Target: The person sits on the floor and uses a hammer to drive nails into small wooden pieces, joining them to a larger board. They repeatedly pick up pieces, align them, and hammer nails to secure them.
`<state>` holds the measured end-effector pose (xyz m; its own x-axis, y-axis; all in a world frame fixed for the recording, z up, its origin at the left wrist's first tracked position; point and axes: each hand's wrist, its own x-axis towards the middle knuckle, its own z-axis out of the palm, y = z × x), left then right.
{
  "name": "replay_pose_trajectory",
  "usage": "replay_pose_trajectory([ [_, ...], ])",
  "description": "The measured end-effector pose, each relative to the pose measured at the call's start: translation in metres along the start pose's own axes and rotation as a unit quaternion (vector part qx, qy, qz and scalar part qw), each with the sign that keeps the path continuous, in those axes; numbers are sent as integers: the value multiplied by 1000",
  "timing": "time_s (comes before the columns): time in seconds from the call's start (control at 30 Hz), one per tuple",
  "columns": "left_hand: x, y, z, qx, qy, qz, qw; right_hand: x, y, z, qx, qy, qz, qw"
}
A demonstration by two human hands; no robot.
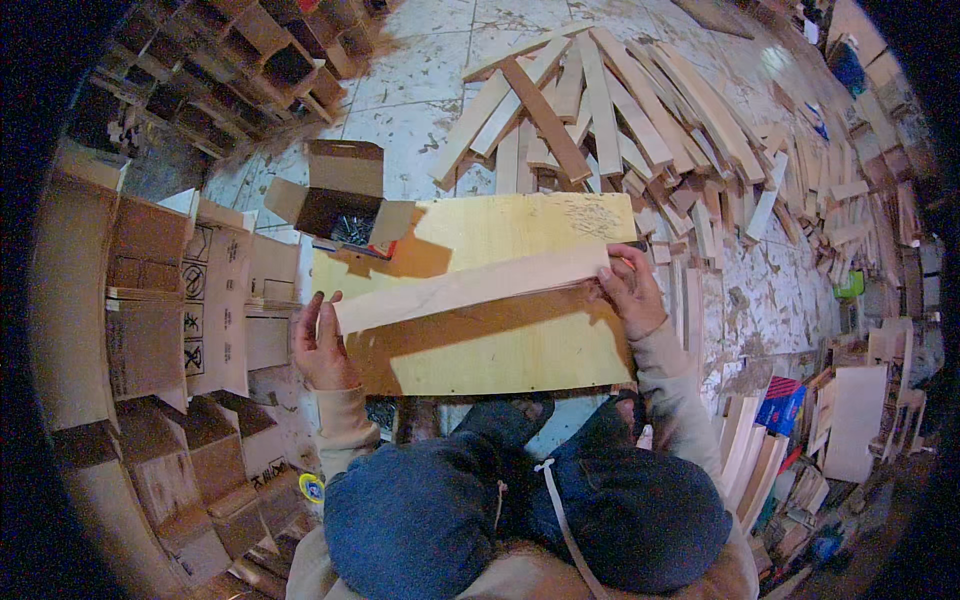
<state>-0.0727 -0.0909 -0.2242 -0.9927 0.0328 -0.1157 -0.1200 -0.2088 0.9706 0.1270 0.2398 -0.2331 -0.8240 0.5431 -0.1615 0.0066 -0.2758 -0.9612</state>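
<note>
The pale tiled floor (400, 95) was strewn with dirt and scraps around my low yellow desk (480, 365); to my left, cardboard compartments (146, 345) stood in rows, one panel (228, 345) bearing black printed symbols and lettering; a blue-and-red package (782, 405) with pale print lay among the wood at my right, its words too small to make out; a yellow-and-blue disc (312, 487) sat near my left knee (410, 525). An open cardboard box (345, 168) took up the desk's far left corner, small dark metal pieces (352, 230) inside it; loose wooden strips (598, 105) fanned across the floor beyond, a reddish-brown board (545, 120) on top; dark marks (592, 215) dotted the desk's far right corner. My left hand (325, 345) and right hand (634, 297) held a pale wooden slat (470, 285) above the desk, the fingers of each closed on one end; its shadow (470, 335) fell beneath.
</note>
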Motion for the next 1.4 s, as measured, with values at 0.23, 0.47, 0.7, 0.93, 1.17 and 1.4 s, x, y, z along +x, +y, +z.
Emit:
replay_pose_trajectory([
  [0.23,15,-39,-2,234,58,61,969,-11,27,10,-519,142,-236,810],
  [0.47,-9,-39,-4,380,46,105,918,-24,41,24,-465,186,-236,833],
  [0.7,-25,-44,-23,371,12,185,910,-6,52,23,-492,192,-350,774],
  [0.93,-27,-51,-39,445,10,264,856,6,47,17,-471,161,-316,808],
  [1.17,-36,-52,-42,452,29,281,846,15,46,16,-430,140,-330,829],
  [1.4,-19,-58,-33,428,46,324,842,26,43,12,-487,145,-368,779],
])
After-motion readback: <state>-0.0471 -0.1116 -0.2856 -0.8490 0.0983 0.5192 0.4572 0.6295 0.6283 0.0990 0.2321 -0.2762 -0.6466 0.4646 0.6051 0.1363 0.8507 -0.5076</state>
